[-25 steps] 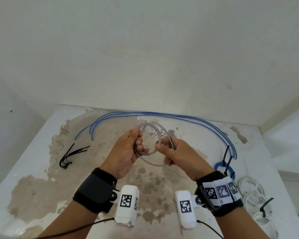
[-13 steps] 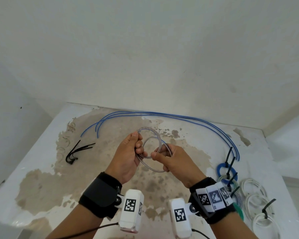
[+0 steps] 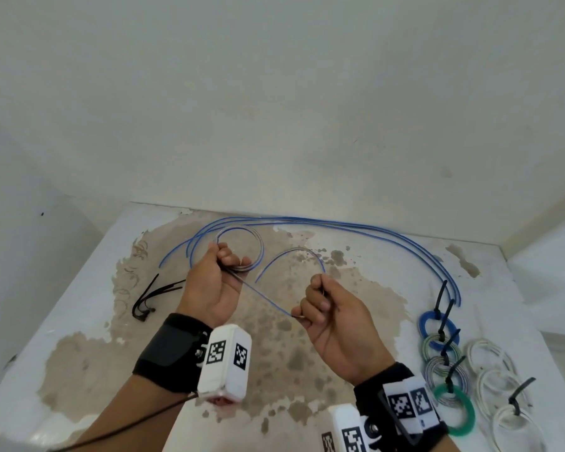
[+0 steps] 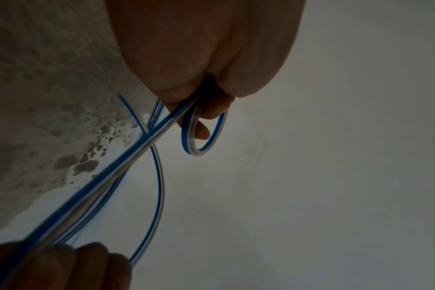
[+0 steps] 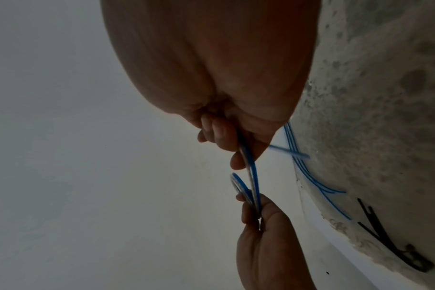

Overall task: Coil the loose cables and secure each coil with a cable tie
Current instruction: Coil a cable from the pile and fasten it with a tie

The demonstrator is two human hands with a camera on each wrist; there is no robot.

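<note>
We hold a small coil (image 3: 240, 246) of the blue-striped clear cable pinched in our left hand (image 3: 214, 282), above the table (image 3: 88, 298). Our right hand (image 3: 331, 316) grips the free tail (image 3: 291, 259), which arcs between them. If the left pinch slackens, the springy loops may burst open. The black cable ties (image 3: 154, 296) lie well apart, risking a one-handed reach.

White counter (image 3: 79, 321) showing a big brown stain; loose blue cables (image 3: 356, 225) arcing along its far edge, black cable ties (image 3: 150, 296) lying at left, tied coils (image 3: 450, 363) sitting at lower right.
</note>
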